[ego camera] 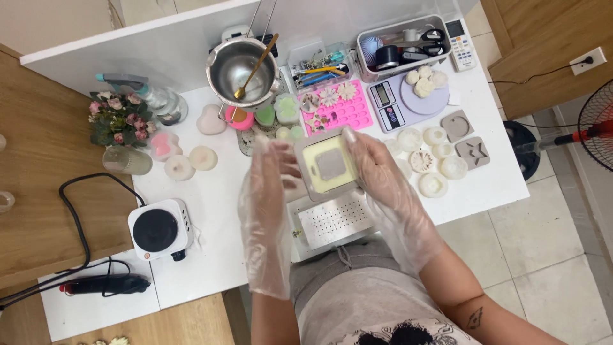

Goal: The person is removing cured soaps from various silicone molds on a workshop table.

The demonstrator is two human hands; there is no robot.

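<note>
- crowding the white surface (211, 217) behind the hands: a steel pouring pot (237, 69) with a gold spoon, a pink mould tray (341, 110), a kitchen scale (397, 102), white flower casts (434, 167).
- a perforated metal plate (332, 220) lies directly under the held piece.
- left hand (268, 191) and right hand (377, 182), both in clear gloves, pinch a square mould (327, 167) by opposite edges, above the surface.
- the mould's open face points up at the camera, slightly rotated; no clear long axis.
</note>
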